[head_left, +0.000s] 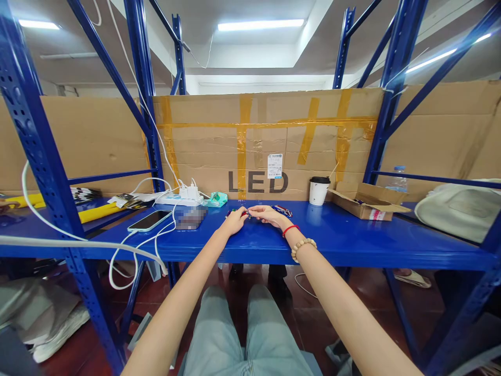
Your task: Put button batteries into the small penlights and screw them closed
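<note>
Left hand [235, 221] and right hand [267, 214] meeting fingertip to fingertip on the blue table [344, 240], both pinched on a small red-and-green clip [240, 213], too tiny for detail, white paper cup [318, 190] at two o'clock, phone [149, 220] at nine o'clock

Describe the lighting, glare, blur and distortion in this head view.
Head view: ceiling tube lights give bright, even light with streaky glare at upper right; wide-angle distortion bends the blue rack posts; a blurred patch sits on the blue shelf; both the left hand and right hand look sharp.
</note>
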`<state>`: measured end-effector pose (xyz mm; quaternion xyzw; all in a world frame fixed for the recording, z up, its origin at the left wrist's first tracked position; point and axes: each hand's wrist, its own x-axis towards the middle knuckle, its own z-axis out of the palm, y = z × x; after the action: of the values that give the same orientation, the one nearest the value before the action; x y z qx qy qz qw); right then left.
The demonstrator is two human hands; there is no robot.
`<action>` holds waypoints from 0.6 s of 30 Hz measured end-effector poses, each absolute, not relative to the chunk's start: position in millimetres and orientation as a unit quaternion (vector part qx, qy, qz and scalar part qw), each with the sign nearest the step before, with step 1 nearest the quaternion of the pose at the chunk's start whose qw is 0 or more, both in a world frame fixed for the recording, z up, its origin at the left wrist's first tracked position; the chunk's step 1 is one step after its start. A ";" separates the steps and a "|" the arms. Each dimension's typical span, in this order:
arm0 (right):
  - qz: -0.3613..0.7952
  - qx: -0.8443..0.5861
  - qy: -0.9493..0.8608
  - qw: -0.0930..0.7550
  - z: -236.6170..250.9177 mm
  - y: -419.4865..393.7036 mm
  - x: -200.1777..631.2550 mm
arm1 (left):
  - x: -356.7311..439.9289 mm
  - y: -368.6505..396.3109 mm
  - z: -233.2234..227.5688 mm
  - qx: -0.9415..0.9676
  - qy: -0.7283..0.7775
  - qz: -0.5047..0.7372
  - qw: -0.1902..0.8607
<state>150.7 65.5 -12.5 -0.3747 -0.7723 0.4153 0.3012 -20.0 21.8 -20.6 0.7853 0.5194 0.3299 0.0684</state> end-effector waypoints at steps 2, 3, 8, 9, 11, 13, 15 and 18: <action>0.414 -0.371 -0.774 0.303 -13.0 64.7 150.4 | -20.0 22.1 -20.3 0.789 0.519 0.321 0.068; 0.414 -0.370 -0.774 0.304 -13.3 64.6 150.3 | -20.1 22.4 -20.2 0.791 0.519 0.318 0.067; 0.414 -0.367 -0.774 0.308 -15.8 66.8 150.6 | -20.9 23.0 -19.6 0.799 0.517 0.302 0.058; 0.413 -0.367 -0.774 0.309 -16.3 67.5 150.8 | -20.9 22.8 -19.4 0.800 0.517 0.299 0.056; 0.412 -0.368 -0.773 0.310 -16.6 68.1 150.9 | -20.8 22.2 -19.1 0.802 0.518 0.293 0.053; 0.411 -0.371 -0.773 0.311 -16.0 67.3 150.9 | -20.5 21.6 -18.8 0.803 0.519 0.288 0.051; 0.410 -0.373 -0.772 0.311 -14.5 64.7 150.6 | -20.2 21.3 -18.6 0.804 0.520 0.285 0.050; 0.408 -0.375 -0.773 0.310 -11.4 59.1 150.2 | -19.9 20.6 -18.1 0.804 0.522 0.282 0.048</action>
<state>150.2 59.1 -11.4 -0.3745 -0.7727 0.4083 0.3097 -19.9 20.6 -18.1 0.8038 0.5219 0.2815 0.0481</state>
